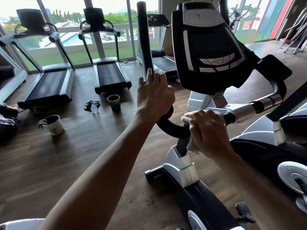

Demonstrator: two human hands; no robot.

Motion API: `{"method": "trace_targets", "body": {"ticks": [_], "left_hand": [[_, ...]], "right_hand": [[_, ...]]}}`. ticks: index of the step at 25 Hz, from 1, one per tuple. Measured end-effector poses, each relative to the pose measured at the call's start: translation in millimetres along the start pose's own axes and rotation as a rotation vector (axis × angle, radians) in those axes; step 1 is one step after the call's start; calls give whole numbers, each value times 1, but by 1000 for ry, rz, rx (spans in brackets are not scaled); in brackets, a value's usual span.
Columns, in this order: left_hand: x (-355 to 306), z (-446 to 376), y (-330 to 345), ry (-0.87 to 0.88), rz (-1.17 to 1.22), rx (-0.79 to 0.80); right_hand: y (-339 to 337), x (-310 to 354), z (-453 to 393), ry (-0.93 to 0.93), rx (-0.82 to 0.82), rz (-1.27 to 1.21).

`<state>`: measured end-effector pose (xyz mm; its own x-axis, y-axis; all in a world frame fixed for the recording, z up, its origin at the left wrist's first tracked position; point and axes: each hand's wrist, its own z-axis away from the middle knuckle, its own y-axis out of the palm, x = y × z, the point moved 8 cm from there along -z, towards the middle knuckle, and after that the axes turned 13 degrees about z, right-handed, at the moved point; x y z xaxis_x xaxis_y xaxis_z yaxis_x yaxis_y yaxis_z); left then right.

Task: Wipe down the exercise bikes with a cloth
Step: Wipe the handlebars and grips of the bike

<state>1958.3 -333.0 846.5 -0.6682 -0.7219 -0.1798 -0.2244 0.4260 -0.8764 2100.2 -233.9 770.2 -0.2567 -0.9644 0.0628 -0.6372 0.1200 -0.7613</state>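
Note:
A black and silver exercise bike (184, 165) fills the right half of the head view, its console (211, 45) tilted toward me. My left hand (154, 95) grips the bike's upright black handle (143, 39) at its lower end. My right hand (207, 130) holds a pale cloth (192, 146) wrapped against the curved black handlebar (172, 128) just left of its chrome section (245, 112). Most of the cloth is hidden under my fingers; one end hangs below the bar.
Three treadmills (109, 75) stand along the windows at the back. Two paper cups (114, 102) (54, 124), a small plastic bottle (95, 109) and a dark strap lie on the wooden floor (79, 146) to the left. A second machine (282, 146) crowds the right edge.

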Motion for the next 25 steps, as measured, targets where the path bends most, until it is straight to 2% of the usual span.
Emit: {"method": "trace_targets", "body": {"ticks": [2, 5, 6, 9, 10, 12, 13, 16, 17, 20, 21, 24, 25], "left_hand": [[0, 0, 0, -25, 17, -5], [-1, 4, 0, -30, 25, -5], [-2, 4, 0, -27, 25, 0], [-1, 3, -1, -45, 22, -7], [-1, 3, 0, -45, 19, -5], [-1, 3, 0, -40, 14, 1], [0, 4, 0, -47, 11, 5], [-1, 6, 0, -69, 3, -5], [-3, 7, 0, -69, 2, -8], [-1, 8, 1, -72, 8, -1], [0, 7, 2, -77, 6, 2], [-4, 8, 4, -98, 20, -12], [-5, 8, 4, -103, 24, -26]], "right_hand": [[-2, 24, 8, 25, -52, 24], [-5, 30, 20, -219, -62, 34], [-6, 18, 12, -190, -51, 26], [-5, 14, 2, 80, -15, -8], [-5, 27, 10, 38, -35, 11], [-3, 37, 26, -186, -37, 23], [-4, 28, 20, -216, -20, 2], [-3, 5, -6, 97, 54, -10], [-1, 15, -2, 89, 58, 14], [-3, 17, 27, -294, 3, -19], [-7, -5, 21, -298, -12, -38], [-8, -51, -4, 150, -32, -55], [-4, -35, -4, 176, -30, -41]]}}
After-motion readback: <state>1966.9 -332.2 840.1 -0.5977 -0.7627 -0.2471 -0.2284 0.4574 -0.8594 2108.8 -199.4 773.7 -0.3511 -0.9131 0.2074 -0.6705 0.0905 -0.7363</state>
